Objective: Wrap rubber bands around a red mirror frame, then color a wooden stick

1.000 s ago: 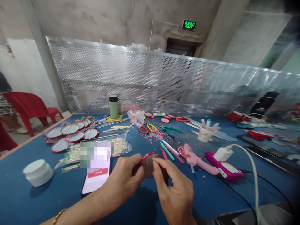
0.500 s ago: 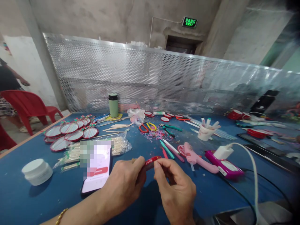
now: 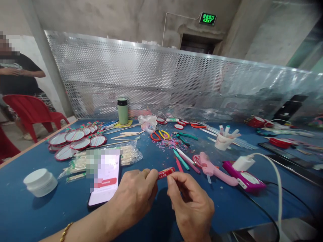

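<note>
My left hand [image 3: 137,190], a gold bracelet on its wrist, is closed on a small red piece with printed lettering [image 3: 166,173]. Whether it is a tube or a folded strip I cannot tell, and its near end is hidden in the fist. Just below its free end, my right hand [image 3: 191,205] is pinched, thumb against forefinger; what sits in the pinch is too small to make out. A lit phone [image 3: 104,183] lies left of the left hand, partly behind the forearm. Several markers [image 3: 185,158] and a pink glue gun [image 3: 209,168] lie beyond the right hand.
Round red-rimmed pieces [image 3: 80,144] and bagged sticks [image 3: 130,153] lie left, near a white jar [image 3: 40,181]. Pliers [image 3: 185,137] lie beside coloured scraps. A purple power bank [image 3: 243,176] trails cables at right. Beyond the table, a person [image 3: 21,74] stands behind a red chair [image 3: 32,109].
My right fingertips have shifted slightly right and down from the red piece's end, and more of its printed side shows. At far left, the person has come further into view.
</note>
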`<state>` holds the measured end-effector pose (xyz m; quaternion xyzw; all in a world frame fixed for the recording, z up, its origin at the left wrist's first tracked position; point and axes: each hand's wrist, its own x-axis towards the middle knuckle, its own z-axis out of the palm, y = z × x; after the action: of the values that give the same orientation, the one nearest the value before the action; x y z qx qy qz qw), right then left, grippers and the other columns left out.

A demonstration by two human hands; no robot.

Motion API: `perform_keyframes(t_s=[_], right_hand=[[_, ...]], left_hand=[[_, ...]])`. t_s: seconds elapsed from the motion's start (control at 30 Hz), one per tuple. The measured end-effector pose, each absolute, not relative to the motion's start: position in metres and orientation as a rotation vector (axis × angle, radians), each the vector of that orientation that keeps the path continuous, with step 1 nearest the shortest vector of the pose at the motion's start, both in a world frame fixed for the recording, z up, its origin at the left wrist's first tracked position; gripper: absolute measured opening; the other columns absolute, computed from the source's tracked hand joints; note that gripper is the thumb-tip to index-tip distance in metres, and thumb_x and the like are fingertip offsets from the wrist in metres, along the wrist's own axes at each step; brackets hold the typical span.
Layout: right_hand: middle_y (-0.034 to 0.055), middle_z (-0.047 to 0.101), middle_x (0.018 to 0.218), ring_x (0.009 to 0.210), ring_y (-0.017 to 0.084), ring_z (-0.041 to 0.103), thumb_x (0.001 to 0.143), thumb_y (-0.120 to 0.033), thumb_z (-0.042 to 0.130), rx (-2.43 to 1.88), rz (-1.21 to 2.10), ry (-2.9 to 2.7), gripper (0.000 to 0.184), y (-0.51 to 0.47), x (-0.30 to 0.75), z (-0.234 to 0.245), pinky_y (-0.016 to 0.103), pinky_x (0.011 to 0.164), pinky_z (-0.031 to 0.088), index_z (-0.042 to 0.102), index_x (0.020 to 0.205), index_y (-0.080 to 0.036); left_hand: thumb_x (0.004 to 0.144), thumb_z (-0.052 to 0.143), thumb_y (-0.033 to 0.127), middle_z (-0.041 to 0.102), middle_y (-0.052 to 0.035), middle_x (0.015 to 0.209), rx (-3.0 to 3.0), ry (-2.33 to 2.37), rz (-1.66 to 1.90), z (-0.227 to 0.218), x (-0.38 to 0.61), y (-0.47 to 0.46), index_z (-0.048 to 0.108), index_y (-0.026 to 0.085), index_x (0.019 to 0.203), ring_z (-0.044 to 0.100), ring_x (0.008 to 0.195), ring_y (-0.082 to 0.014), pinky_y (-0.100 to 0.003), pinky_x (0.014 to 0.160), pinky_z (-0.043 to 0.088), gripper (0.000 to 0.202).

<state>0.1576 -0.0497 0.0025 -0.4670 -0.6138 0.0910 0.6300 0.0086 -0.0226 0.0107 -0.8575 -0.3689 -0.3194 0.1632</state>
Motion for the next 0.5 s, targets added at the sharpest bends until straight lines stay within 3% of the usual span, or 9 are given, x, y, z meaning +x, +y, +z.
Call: perform_keyframes(t_s=[0.5], right_hand=[[-0.0054,0.051,0.047,0.034,0.006,0.039,0.083,-0.034,0.067,-1.087,0.424,-1.203,0.018,-0.0531,0.1536,0.0031,0.015,0.03,0.031,0.069,0.076,-0.018]], left_hand=[[0.087,0.043,0.004,0.053,0.0016,0.068,-2.406,-1.02,-0.7,0.001,0.0055,-0.019,0.039,0.022,0.086,0.049,0.056,-0.0162,-0.031,0.053,0.029,0.019]])
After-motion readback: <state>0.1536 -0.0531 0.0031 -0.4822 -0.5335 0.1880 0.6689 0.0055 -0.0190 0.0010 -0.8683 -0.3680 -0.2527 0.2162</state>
